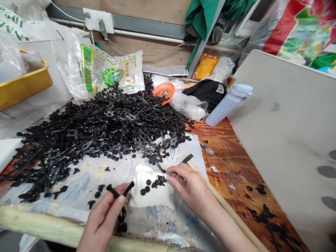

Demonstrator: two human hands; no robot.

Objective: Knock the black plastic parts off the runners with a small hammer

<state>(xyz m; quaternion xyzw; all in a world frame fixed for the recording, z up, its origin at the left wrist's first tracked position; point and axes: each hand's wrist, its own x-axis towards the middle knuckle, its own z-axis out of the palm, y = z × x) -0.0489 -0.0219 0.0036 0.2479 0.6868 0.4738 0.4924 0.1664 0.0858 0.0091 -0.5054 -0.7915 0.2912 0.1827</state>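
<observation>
Left hand point(103, 214) pinches black linkage point(122, 215); right hand point(193, 188) grip unclear.
Loose black pieces point(147, 189) on white cloth point(154, 202) might roll off if brushed.

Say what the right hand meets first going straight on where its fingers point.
Probably the end of a black link, close ahead of the right hand; then the small parts on the cloth. Depth is unclear, so that order could swap.

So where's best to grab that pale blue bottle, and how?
Probably round the middle of the bottle, from the near side: its body is a straight cylinder, with the black bag on one side and the grey panel on the other.
</observation>
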